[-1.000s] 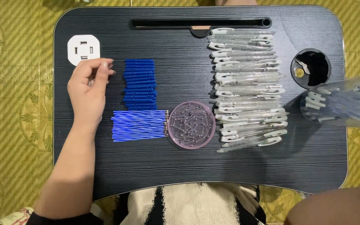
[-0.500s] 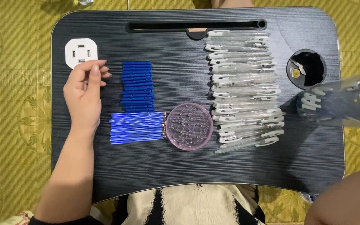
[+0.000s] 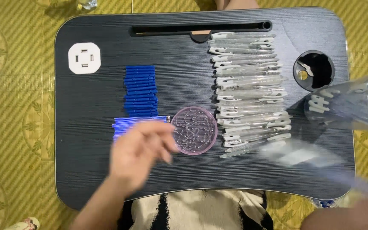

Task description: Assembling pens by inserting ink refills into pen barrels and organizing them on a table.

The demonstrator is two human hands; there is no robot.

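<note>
left hand, blurred, fingers loosely spread and holding nothing, lies over the blue refills, fingertips at the edge of the round pink dish on the black lap desk. right hand is mostly out of view at the lower right corner; a blurred clear pen barrel slants toward it, but its grip cannot be told.

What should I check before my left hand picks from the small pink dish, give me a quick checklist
1. Left hand at the round pink dish: ok, fingers at its left rim.
2. Left grip: cannot tell, motion blur.
3. Dish flat on the black lap desk: ok.
4. Blue refills beside the dish: ok, partly covered by the hand.
5. Clear pen barrels in a tidy column: ok.
6. Right hand: not in view; only a blurred clear piece crosses the desk.
</note>
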